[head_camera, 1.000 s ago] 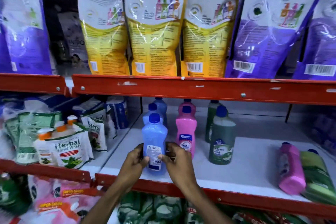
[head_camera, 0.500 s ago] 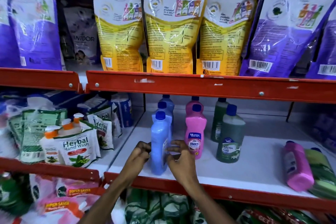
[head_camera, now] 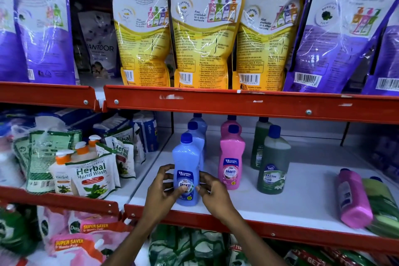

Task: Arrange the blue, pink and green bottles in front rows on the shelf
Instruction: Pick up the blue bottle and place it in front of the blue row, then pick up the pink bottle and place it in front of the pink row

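Observation:
A blue bottle (head_camera: pixel 186 164) stands upright at the front of the white shelf (head_camera: pixel 291 205), its Shakti label facing me. My left hand (head_camera: pixel 161 190) and my right hand (head_camera: pixel 212 190) hold its lower part from either side. Two more blue bottles (head_camera: pixel 197 134) line up behind it. To the right stand a pink bottle (head_camera: pixel 231 157) with another pink one behind, then a green bottle (head_camera: pixel 273 162) with another green one behind. At the far right a pink bottle (head_camera: pixel 353 198) and a green bottle (head_camera: pixel 382 203) lie on their sides.
The red shelf lip (head_camera: pixel 280 230) runs below my hands and a red beam (head_camera: pixel 237 103) above the bottles. Herbal hand wash pouches (head_camera: pixel 91 177) fill the left bay. Santoor refill pouches (head_camera: pixel 203 28) stand on the upper shelf.
The front blue bottle has been turned about its upright axis: its back label faced me, then its narrow side, and now its front label. Both hands stayed on it.

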